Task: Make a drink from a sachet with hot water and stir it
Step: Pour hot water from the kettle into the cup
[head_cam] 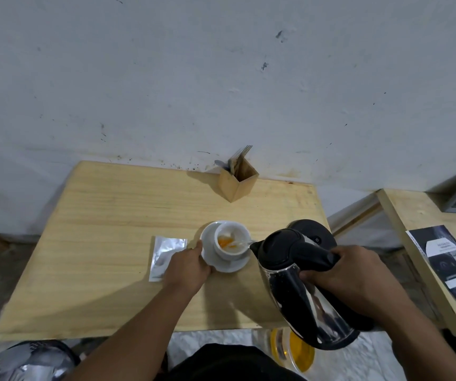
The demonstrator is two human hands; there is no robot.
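Note:
A white cup [234, 250] stands on a white saucer [209, 251] near the middle of the wooden table [105, 215]. Orange powder lies inside the cup. My right hand [350, 276] grips the black handle of a steel electric kettle [301, 284], tilted left with its spout at the cup's rim; a thin stream of water runs into the cup. My left hand [185, 268] holds the saucer's left edge. A silver sachet [163, 254] lies flat on the table just left of that hand.
A wooden holder [238, 180] with forks and spoons stands at the table's back edge by the wall. The kettle's black base [317, 229] sits behind the kettle. A second table [419, 215] on the right carries a booklet [452, 268]. A yellow container [293, 350] is on the floor.

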